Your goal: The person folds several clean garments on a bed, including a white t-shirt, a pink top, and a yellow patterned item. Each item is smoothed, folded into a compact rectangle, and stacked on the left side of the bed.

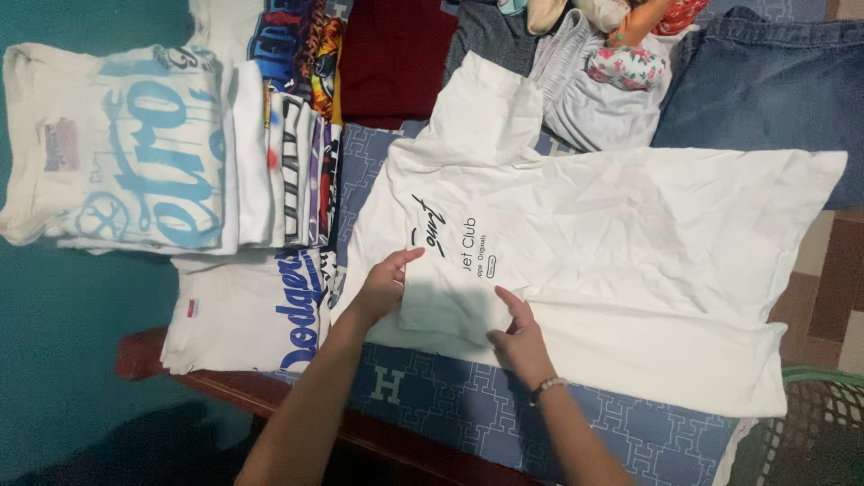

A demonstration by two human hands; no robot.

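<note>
— Head view shows it plainly: a white T-shirt [630, 234] lies spread flat across the blue patterned bedcover [468, 405], neck end to the left, hem to the right.

— And the hands?

— Both are on its near left part, where a sleeve [447, 310] is folded in over the body. The left hand [382, 286] lies flat, fingers together and stretched out, pressing on the fold's left edge. The right hand [520, 335] rests on the fold's near right corner, fingers loosely out; whether it pinches the cloth or only presses it, I cannot tell. A beaded bracelet [547, 386] sits on that wrist.

— What else is about?

— To the left, a stack of folded printed shirts [162, 148], and nearer, another folded white shirt with blue lettering [252, 310]. On the far side, a dark red garment [396, 54], a grey one [490, 36], a pale crumpled piece [589, 108] with a small floral item [625, 65] on it, and blue jeans [765, 85] at the far right. A green mesh basket [823, 423] shows at the near right corner.
</note>
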